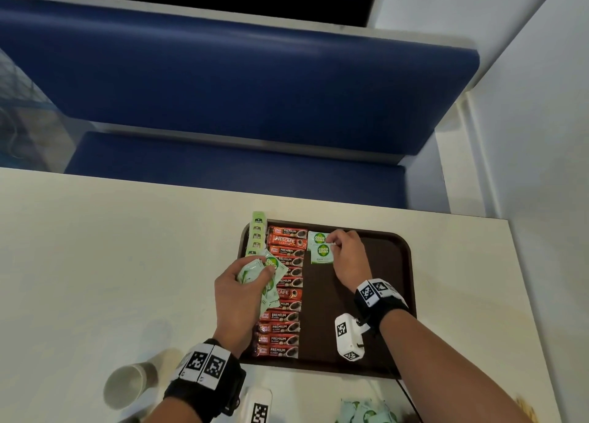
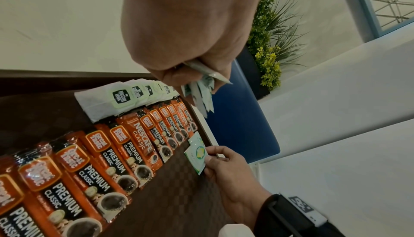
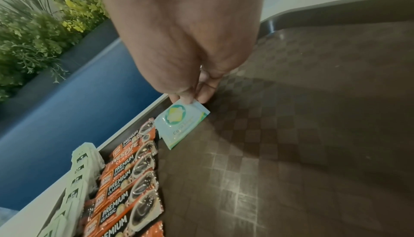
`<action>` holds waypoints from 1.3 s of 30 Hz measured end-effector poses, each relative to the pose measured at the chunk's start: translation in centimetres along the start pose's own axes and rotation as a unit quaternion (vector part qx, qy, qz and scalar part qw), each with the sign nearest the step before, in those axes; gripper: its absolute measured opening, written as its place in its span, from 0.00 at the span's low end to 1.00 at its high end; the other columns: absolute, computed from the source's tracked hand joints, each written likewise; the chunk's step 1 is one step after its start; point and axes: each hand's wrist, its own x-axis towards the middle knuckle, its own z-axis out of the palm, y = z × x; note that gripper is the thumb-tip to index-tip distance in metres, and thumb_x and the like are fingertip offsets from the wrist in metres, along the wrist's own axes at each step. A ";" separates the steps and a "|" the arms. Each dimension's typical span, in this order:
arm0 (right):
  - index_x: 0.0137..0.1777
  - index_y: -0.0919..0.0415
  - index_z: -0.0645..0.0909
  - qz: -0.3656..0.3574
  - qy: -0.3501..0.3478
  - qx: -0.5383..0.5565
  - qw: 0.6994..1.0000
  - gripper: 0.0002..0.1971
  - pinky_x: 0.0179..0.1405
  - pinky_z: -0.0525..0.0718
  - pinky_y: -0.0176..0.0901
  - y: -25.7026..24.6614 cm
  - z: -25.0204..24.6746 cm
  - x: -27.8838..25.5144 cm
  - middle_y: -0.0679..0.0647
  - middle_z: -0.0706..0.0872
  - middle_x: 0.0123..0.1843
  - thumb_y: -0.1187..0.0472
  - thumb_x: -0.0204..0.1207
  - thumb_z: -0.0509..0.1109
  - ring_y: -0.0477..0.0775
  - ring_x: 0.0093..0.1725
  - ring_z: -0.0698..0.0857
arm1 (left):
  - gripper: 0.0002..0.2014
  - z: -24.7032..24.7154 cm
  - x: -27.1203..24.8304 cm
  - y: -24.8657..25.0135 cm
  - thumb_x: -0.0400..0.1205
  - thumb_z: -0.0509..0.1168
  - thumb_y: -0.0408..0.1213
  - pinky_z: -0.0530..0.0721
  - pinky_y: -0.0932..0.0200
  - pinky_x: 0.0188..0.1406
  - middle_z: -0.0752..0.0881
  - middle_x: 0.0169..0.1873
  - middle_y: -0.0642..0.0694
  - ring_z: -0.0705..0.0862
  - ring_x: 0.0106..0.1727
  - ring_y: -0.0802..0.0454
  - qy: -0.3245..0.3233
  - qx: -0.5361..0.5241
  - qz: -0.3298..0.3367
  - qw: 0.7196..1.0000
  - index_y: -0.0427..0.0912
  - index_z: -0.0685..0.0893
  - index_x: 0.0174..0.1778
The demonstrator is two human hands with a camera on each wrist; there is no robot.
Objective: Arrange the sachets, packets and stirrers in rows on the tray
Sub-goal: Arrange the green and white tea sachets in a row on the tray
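1. Our right hand (image 1: 347,257) pinches a green-and-white sachet (image 1: 322,254) at its edge, low over the tray (image 1: 366,295), just below the first sachet (image 1: 317,238) of a new row.
2. Our left hand (image 1: 239,290) is curled round a bunch of spare sachets (image 1: 269,277), hovering over the coffee packets (image 1: 282,327) w/ the tea bags (image 1: 257,234) past its fingertips.
3. To do it well, we'd say: square the sachet's top edge to the one beyond it, keep its left side just beside the coffee row w/o overlap, press flat, then let go.
4. Feed one sachet at a time from left to right hand; the bunch looks slippery, so keep the grip firm.
5. Tray is dark brown w/ a checked texture; most of it right of our right hand is bare, so there's room for more rows.
6. Worktop (image 1: 111,247) is pale. Near our left wrist lies a paper cup (image 1: 127,386) on its side; by our right forearm, more sachets (image 1: 366,413). No stirrers clear enough to call.
7. Beyond the hands: blue bench seat (image 1: 239,81), white walls, a planter w/ greenery (image 2: 268,37).
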 end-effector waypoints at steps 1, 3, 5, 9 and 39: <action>0.59 0.53 0.83 0.003 0.004 0.004 1.000 0.08 0.39 0.83 0.23 0.0 0.1 0.0 0.52 0.78 0.61 0.66 0.90 0.66 0.46 0.54 0.87 | 0.09 0.0 0.0 0.0 0.83 0.80 0.34 0.97 0.39 0.48 0.97 0.51 0.49 0.98 0.49 0.46 0.000 0.001 0.001 1.000 0.47 0.94 0.58; 0.58 0.52 0.83 0.010 0.010 0.010 1.000 0.08 0.40 0.84 0.25 -0.1 0.3 0.1 0.52 0.78 0.61 0.66 0.89 0.67 0.48 0.55 0.88 | 0.09 0.1 0.0 0.0 0.83 0.80 0.34 0.97 0.39 0.48 0.97 0.51 0.49 0.98 0.49 0.46 0.001 0.001 0.003 1.000 0.47 0.94 0.58; 0.59 0.54 0.83 0.017 0.010 0.019 1.000 0.07 0.38 0.84 0.23 -0.3 0.4 0.1 0.53 0.78 0.62 0.67 0.89 0.67 0.47 0.55 0.88 | 0.09 0.2 -0.1 -0.1 0.83 0.80 0.34 0.97 0.41 0.46 0.97 0.51 0.49 0.98 0.48 0.47 -0.001 0.000 0.002 1.000 0.47 0.94 0.58; 0.61 0.54 0.82 0.029 0.012 0.039 0.999 0.08 0.36 0.82 0.20 -0.6 0.6 -0.1 0.53 0.76 0.64 0.67 0.89 0.68 0.47 0.56 0.86 | 0.09 0.2 -0.1 -0.1 0.83 0.80 0.34 0.97 0.41 0.46 0.97 0.51 0.49 0.98 0.49 0.46 -0.002 -0.004 -0.004 1.000 0.47 0.94 0.58; 0.76 0.49 0.75 0.015 0.019 0.025 0.999 0.29 0.67 0.89 0.44 0.4 2.6 -1.7 0.51 0.71 0.71 0.66 0.79 0.81 0.52 0.67 0.84 | 0.09 -0.2 -0.3 -0.8 0.83 0.80 0.35 0.97 0.43 0.46 0.97 0.51 0.49 0.98 0.49 0.48 0.003 -0.001 -0.021 1.000 0.47 0.94 0.58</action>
